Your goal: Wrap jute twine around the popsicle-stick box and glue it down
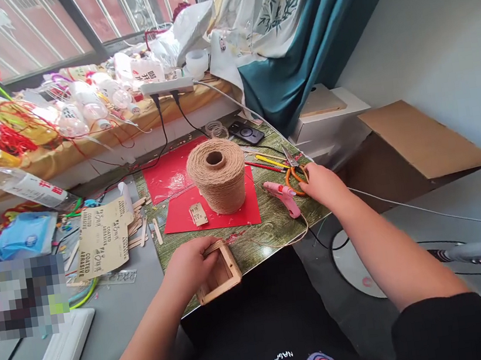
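My left hand [192, 266] grips a small open box of wooden sticks [220, 292] at the table's front edge, fingers over its rim and inside. My right hand [323, 185] is at the right edge, closed on the orange handle of a pair of scissors [290, 158], whose blades point away from me. Beside them lies a pink glue gun [286, 197]. A large spool of jute twine [225, 182] stands upright on red sheets [175, 221], with a small sandpaper piece [198, 214] in front of it.
Pencils [269, 164] and a black phone [247, 133] lie behind the scissors. Sandpaper sheets [105, 236] and wooden sticks [143, 232] lie to the left. A power strip [167, 87] rests on the sill among several bottles. An open cardboard box [425, 138] stands at right.
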Tool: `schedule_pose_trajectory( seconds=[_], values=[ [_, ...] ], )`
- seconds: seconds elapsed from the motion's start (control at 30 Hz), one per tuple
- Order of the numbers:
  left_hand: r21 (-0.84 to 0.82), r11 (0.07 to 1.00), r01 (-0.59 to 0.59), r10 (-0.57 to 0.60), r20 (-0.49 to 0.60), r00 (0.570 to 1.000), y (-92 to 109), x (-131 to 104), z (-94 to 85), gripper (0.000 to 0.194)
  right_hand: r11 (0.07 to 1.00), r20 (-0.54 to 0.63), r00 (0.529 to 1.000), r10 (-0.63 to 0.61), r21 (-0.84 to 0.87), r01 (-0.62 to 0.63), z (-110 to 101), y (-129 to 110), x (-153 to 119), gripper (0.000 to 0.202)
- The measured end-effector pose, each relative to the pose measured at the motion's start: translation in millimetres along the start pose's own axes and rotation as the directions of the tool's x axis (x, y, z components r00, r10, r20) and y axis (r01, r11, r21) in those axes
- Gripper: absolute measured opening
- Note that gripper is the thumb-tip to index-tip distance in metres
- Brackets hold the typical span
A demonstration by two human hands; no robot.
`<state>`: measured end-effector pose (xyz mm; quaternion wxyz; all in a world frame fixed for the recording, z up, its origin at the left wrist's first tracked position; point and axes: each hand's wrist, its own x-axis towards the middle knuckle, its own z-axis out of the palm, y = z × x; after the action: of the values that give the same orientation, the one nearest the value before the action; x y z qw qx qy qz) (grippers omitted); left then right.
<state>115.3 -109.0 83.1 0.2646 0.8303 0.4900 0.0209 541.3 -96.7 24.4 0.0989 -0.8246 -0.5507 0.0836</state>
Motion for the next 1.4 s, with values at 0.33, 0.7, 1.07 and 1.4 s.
schedule_pose_trajectory(
  seconds=[0.33,0.7,1.07,1.4],
  values=[
    [-0.016,1.000,-0.023,0.023,-0.029,0.999,-3.8,0.0,2.4,0.024,0.525,-0.079,0.975,0.206,0.850,-0.042,-36.7,36.6,-41.0,0.042],
    [-0.040,0.995,0.086,-0.087,-0.018,0.996,-3.7,0.9,4.2,0.023,-0.019,0.384,0.727,-0.569,0.878,-0.478,-17.4,-43.8,-203.3,0.046],
    [-0.275,0.961,0.036,-0.058,-0.073,0.996,-8.2,-9.8,0.5,0.023,0.121,0.505,0.469,-0.724,0.763,-0.635,14.9,-86.9,-232.2,0.065],
    [-0.365,0.926,0.094,-0.151,-0.131,0.980,-11.6,-10.6,16.8,0.019,0.224,0.520,0.422,-0.743,0.787,-0.575,16.0,-90.4,-226.6,0.070]
  ],
)
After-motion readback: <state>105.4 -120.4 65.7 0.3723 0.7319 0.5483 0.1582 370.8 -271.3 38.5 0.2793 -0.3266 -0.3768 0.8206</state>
